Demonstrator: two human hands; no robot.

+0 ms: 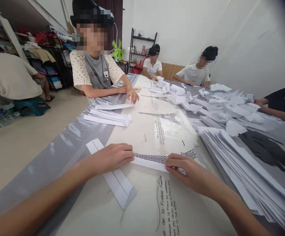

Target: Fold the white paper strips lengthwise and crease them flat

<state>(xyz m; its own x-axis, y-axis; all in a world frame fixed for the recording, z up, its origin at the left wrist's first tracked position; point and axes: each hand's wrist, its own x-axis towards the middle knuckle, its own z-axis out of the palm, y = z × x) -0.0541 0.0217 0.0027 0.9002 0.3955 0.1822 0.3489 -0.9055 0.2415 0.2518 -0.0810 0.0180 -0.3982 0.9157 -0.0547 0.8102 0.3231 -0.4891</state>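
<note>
A narrow strip of white paper [149,164] stretches between my two hands, low over the printed tablecloth. My left hand [116,156] pinches its left end with fingers and thumb together. At the other end, my right hand [181,166] grips the strip between thumb and curled fingers. Partly under my left wrist lies a folded white paper piece [119,187], with a crease along its length and a turned-up corner at its near end. My left forearm hides the middle of that piece.
Large white sheets [243,177] lie stacked at right, beside black material [265,147]. Behind them spreads a heap of folded papers [226,106]. Across the table a co-worker's hand [132,95] touches more paper strips [108,117]. Other people sit around the table [46,164].
</note>
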